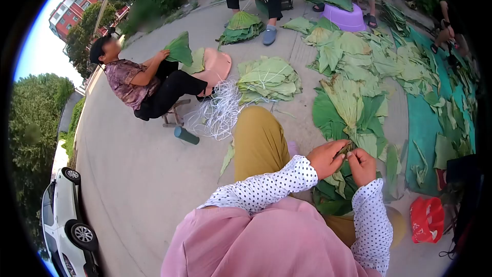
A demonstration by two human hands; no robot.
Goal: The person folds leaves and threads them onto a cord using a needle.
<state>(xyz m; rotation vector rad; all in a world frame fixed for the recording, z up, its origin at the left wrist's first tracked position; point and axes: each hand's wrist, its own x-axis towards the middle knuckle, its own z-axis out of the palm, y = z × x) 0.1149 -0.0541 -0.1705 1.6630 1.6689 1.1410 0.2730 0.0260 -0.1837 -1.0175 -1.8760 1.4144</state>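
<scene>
My left hand [328,159] and my right hand [362,166] meet in front of my right knee, fingers pinched together. Between them is the narrow gathered end of a large lotus leaf [344,97], pale yellow-green and creased, fanning out away from me over darker leaves. The exact spot where the fingertips close is small and partly hidden. Below my hands, more green leaves [333,195] hang or lie near my lap. A tied leaf bundle [269,79] with white string around it lies on the ground beyond my left knee.
White string [221,107] lies tangled beside a dark green bottle [186,135]. A seated co-worker [136,79] holds leaves near a pink basin [215,66]. Other people sit beyond, by a purple tub [345,19]. Leaves cover a green sheet [417,159]; a red bag [426,219] stands right.
</scene>
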